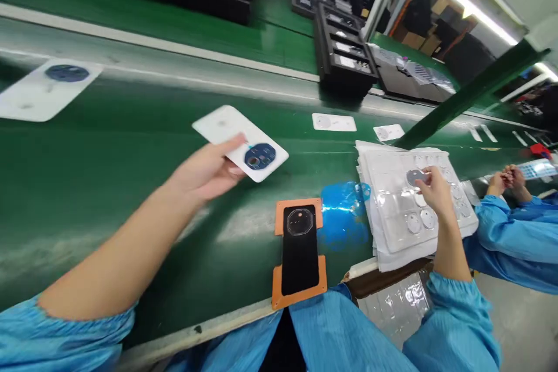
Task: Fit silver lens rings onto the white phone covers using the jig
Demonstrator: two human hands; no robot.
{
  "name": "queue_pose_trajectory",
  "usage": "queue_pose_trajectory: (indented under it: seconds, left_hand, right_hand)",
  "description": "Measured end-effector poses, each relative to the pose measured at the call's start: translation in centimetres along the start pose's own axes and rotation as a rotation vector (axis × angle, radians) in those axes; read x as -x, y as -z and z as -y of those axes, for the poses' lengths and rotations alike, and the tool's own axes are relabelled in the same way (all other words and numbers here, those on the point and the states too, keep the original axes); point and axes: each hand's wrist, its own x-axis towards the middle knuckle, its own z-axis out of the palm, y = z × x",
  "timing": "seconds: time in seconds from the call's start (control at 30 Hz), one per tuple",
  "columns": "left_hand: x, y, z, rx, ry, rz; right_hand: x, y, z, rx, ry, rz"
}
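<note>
Blue sleeves [65, 331] foremost, the left hand [211, 170] grips a panel [231, 123] (thumb atop), the right hand [436, 190] a disc [415, 177] toward the tray's [384, 218] far edge.

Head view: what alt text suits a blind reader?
A person's left hand holds a white panel with a dark blue oval above a green bench; the right hand pinches a gray disc over a clear tray. An orange fixture lies between.

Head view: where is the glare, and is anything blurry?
Head view: white glare on the blue film; pale reflections on the green bench; the strip light burns out white; the leftmost panel looks soft, the held panel somewhat clearer.
</note>
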Motion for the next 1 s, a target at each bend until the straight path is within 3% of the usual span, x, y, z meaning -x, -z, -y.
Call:
queue_pose_trajectory:
  seconds: [0.07,0.2,0.27,0.33,0.47,0.8,1.0]
  left_hand:
    - [1.3,0.7,2.1,0.0,0.1,0.048]
    - [1.7,0.9,3.1,0.042,0.008,0.048]
    - [1.4,0.5,2.7,0.018,-0.059,0.111]
    - [1.3,0.1,2.4,-0.027,-0.089,0.17]
    - [1.7,-0.6,2.7,-0.111,-0.08,0.222]
    - [1.6,0.0,2.7,-0.109,-0.229,0.137]
    - [1.8,0.0,3.1,-0.084,-0.231,0.146]
  right_hand:
    - [3.6,-1.5,3.3,-0.154,0.2,-0.011]
    - [11.5,-7.0,10.6,-0.228,0.707,0.158]
    - [14.4,-10.2,13.3,-0.168,0.917,0.082]
    - [16.3,-13.2,14.8,-0.031,1.022,0.023]
    - [17.6,-16.0,15.5,0.19,1.037,0.028]
    - [18.6,-15.9,17.0,0.214,0.906,0.091]
    - [18.3,-15.4,17.3,0.296,0.924,0.063]
